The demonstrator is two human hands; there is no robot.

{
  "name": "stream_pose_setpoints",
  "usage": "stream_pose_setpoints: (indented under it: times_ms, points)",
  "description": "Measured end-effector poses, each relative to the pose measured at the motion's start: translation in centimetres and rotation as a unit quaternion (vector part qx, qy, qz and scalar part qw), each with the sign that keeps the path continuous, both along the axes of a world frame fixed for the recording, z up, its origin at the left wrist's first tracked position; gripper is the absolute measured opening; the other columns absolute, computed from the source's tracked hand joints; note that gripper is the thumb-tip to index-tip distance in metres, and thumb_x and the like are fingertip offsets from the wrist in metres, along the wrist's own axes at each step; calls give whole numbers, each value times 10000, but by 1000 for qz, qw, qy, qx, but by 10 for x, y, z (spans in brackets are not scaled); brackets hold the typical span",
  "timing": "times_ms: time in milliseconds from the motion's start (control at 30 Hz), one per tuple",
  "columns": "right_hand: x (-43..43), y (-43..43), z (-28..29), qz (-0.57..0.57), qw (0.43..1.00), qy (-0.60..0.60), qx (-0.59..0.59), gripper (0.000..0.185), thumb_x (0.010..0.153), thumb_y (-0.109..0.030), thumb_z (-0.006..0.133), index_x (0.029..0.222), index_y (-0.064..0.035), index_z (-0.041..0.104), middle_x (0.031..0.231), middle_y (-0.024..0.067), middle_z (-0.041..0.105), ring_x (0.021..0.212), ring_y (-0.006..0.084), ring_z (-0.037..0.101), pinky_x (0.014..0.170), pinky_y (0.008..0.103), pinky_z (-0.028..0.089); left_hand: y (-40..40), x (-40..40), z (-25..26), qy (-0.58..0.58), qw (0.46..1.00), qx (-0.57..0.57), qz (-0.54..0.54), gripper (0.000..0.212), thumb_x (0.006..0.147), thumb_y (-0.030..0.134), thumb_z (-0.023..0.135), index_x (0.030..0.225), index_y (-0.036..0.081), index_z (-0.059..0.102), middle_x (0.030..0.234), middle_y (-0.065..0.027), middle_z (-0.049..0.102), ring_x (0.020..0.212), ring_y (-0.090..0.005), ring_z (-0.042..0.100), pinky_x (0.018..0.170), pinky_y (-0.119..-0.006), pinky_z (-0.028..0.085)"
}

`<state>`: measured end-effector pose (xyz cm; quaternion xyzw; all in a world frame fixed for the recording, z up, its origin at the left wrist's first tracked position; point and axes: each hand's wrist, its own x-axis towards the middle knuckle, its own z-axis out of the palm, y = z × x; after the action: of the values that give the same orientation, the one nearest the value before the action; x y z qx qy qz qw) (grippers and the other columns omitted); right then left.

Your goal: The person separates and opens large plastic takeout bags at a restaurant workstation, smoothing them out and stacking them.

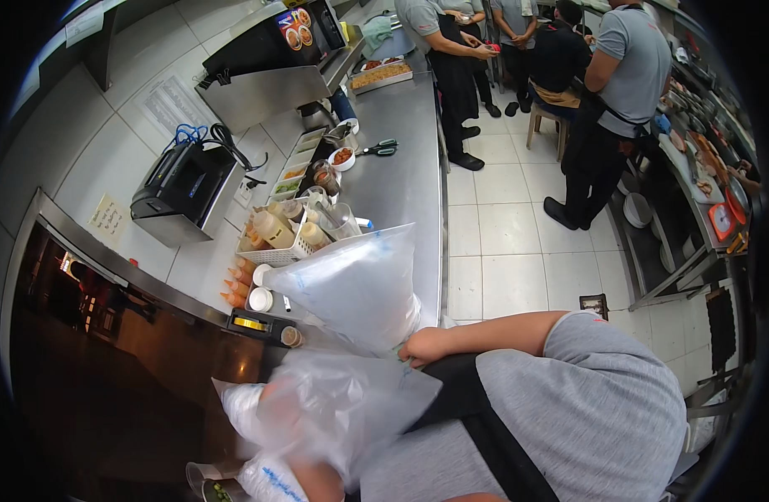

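My right hand (425, 346) has its fingers curled at the lower corner of a large clear plastic bag (353, 282) with faint blue print. Something small and greenish shows at the fingertips. My left hand (281, 401) is blurred and mostly hidden by a second clear plastic bag (353, 395), which spreads in front of my black apron (459, 383); its grip does not show. Close to that hand are a white plastic-wrapped bundle (241, 411) and another wrapped bundle (268, 480) with blue writing. A clear cup (202, 477) with green pieces stands at the bottom edge.
A white basket (277, 256) of squeeze bottles, a tape dispenser (259, 326) and white lids (261, 299) sit along the steel counter (390, 188). Scissors (381, 148) lie farther back. Several people stand or sit in the aisle, one (629, 81) by the right-hand shelves.
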<state>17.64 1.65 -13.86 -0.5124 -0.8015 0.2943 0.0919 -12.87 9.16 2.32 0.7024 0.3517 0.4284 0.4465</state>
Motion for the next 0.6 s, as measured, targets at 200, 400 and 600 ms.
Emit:
stream_pose_setpoints:
  times_ms: [200,400,600]
  points:
    - [65,-44,106,-207,942,237,-119,315,914,-274,548,1186,-119,584,938,91,664,837,174,620,752,319,497,-9,45,-13,-52,991,92,87,102,830,8,598,926,-17,573,807,-32,584,681,-90,526,644,-221,438]
    - [72,-90,186,-213,885,403,93,572,874,-316,608,1350,-81,394,1195,102,564,1037,199,553,894,314,435,-25,106,16,-18,984,173,-25,78,775,-17,600,853,-13,601,774,-27,605,659,-93,536,629,-229,437]
    - [42,-91,197,-287,917,228,159,734,734,-305,761,1329,-81,394,1033,111,629,889,209,599,784,282,466,-35,162,51,37,984,93,-150,72,838,58,607,803,-4,610,745,10,592,651,-72,496,611,-215,403]
